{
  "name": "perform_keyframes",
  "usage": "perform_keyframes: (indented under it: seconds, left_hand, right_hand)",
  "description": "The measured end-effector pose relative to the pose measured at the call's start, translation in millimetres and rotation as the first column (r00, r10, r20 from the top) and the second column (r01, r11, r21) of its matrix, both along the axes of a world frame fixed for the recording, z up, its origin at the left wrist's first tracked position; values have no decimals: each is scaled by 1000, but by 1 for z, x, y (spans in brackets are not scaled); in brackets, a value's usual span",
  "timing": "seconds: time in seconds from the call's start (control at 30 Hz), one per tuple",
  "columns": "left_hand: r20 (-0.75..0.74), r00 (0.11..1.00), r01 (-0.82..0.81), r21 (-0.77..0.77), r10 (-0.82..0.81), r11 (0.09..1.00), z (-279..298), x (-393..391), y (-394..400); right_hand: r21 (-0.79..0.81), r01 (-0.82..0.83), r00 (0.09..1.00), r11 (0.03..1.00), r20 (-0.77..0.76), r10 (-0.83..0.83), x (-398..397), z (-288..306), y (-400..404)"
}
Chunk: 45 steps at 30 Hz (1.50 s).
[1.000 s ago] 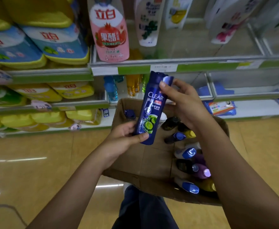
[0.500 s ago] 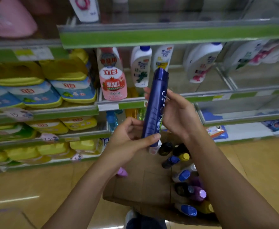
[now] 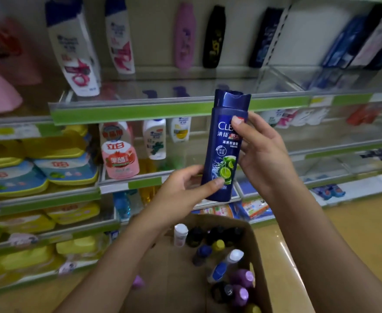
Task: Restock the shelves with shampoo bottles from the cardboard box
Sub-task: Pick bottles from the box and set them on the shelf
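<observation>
Both hands hold the blue shampoo bottle (image 3: 225,147) upright above the cardboard box (image 3: 256,256): the left hand (image 3: 185,190) grips its base, the right hand (image 3: 259,152) its upper side. Keep the label facing out and lift it onto the glass shelf (image 3: 163,110) above the box. The box holds more upright bottles.

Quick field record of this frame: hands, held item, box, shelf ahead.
held item: blue Clear shampoo bottle, upright, cap up, label facing camera
left hand: grips bottle's lower end
right hand: holds upper body, thumb on label
cardboard box: open below hands, more bottles standing inside
shelf ahead: green edge strip, behind the bottle's cap, few bottles on it
placement: not yet done
</observation>
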State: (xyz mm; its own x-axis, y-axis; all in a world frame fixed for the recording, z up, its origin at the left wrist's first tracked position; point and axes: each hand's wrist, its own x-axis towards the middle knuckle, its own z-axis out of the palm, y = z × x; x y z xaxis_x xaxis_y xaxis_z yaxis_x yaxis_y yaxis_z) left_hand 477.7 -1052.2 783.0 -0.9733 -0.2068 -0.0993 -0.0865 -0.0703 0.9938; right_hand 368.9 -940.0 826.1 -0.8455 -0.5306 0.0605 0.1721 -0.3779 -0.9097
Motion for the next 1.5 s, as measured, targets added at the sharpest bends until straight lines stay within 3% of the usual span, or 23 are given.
perform_keyframes:
  seconds: [0.37, 0.8, 1.13, 1.5]
  left_hand:
    - [-70, 997, -31, -172, 19, 985, 36, -97, 72]
    - [-73, 973, -225, -118, 218, 967, 62, -179, 168]
    - [-91, 972, -234, -230, 218, 945, 70, -220, 200]
    - [-45, 948, -310, -334, 314, 890, 79, -383, 163]
  right_hand:
    - [-21, 13, 999, 1000, -31, -13, -90, 24, 81]
    - [29, -204, 976, 978, -66, 206, -199, 49, 143]
    - [-13, -139, 987, 990, -90, 137, -226, 54, 180]
    - [-26, -164, 977, 986, -145, 159, -382, 65, 143]
